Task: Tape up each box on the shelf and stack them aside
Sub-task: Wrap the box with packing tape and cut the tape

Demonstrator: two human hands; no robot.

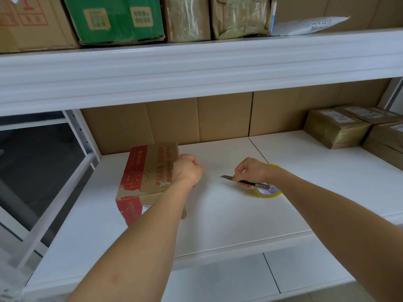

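Note:
A brown cardboard box (144,171) with red print lies on the white shelf board (229,214), left of centre. My left hand (187,170) is curled over the box's right top edge; whether it grips the edge or a flap is hidden. My right hand (250,171) pinches a utility knife (246,182) with its blade out, pointing left, just above the board. A roll of clear yellowish tape (267,191) lies flat on the board right under my right wrist, partly hidden by it.
Several taped brown boxes (335,129) are stacked at the shelf's far right. The upper shelf (196,68) holds a green box (113,18), more cardboard boxes and a white mailer. Cardboard sheets line the back. A metal upright (80,131) stands at left.

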